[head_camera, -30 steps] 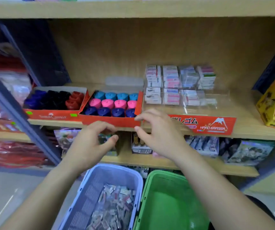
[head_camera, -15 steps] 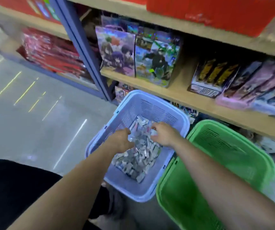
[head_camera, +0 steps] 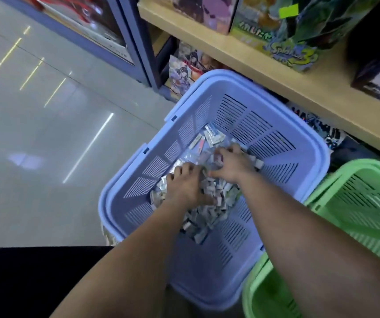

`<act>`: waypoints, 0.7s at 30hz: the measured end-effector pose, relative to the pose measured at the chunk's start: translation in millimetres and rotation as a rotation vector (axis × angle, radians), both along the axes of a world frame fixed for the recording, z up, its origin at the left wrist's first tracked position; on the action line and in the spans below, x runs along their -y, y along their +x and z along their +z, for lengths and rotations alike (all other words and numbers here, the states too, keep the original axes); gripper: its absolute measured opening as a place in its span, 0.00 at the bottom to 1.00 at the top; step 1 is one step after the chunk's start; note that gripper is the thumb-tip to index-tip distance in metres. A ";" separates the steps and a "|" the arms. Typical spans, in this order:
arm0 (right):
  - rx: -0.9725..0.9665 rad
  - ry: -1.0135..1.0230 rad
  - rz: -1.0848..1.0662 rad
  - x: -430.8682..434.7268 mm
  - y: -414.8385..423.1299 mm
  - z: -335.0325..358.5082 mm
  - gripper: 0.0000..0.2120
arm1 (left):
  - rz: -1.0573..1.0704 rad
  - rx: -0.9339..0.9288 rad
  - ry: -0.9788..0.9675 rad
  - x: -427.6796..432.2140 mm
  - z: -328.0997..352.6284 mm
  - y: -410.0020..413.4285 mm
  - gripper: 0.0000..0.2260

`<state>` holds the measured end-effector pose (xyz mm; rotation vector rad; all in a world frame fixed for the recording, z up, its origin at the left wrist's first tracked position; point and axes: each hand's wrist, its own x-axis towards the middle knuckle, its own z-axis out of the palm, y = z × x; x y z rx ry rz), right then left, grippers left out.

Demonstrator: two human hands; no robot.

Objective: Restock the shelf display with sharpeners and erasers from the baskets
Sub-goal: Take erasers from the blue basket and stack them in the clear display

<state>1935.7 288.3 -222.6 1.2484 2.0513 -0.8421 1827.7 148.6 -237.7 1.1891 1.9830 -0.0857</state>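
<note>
Left hand (head_camera: pixel 184 188) deeper — wrapped erasers (head_camera: pixel 207 216).

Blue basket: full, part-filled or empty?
Part-filled. Small wrapped erasers lie in a loose pile on the floor of the blue basket; its slotted walls are bare above it.

Fingertips of left hand (head_camera: pixel 185 187) & right hand (head_camera: pixel 232 166) sunk in erasers (head_camera: pixel 207 216), grip unclear. Eraser labels too blurry to read. Green basket (head_camera: pixel 368 165), right of right hand, cut off by frame edge.

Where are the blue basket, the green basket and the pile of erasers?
blue basket (head_camera: pixel 207 283): head view, bare near wall.
green basket (head_camera: pixel 363 164): head view, far rim.
pile of erasers (head_camera: pixel 207 216): head view, packets between the forearms.
</note>
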 end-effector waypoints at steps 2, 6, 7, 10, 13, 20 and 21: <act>-0.035 0.014 0.009 1.3 2.2 -6.0 0.28 | 0.017 0.014 0.030 -4.1 -2.8 -2.6 0.45; -0.091 -0.037 0.007 -3.0 5.1 -9.6 0.26 | 0.107 0.061 0.048 -8.8 -4.2 -5.8 0.40; -0.096 -0.058 0.002 -2.8 5.2 -9.2 0.29 | 0.134 0.067 0.049 -9.9 -4.1 -6.1 0.40; -0.102 -0.074 -0.055 0.3 6.4 -7.2 0.33 | 0.263 0.140 0.085 -10.5 -10.9 -9.4 0.35; -0.091 -0.095 -0.119 1.6 6.8 -6.8 0.34 | 0.389 0.207 0.106 -11.6 -13.9 -14.0 0.27; -0.169 -0.225 -0.296 3.6 -0.2 -6.2 0.34 | 0.469 0.163 0.074 -16.5 -16.3 -13.6 0.21; -0.170 -0.226 -0.299 4.6 -1.0 -6.4 0.36 | 0.477 0.162 0.076 -17.1 -15.5 -11.7 0.21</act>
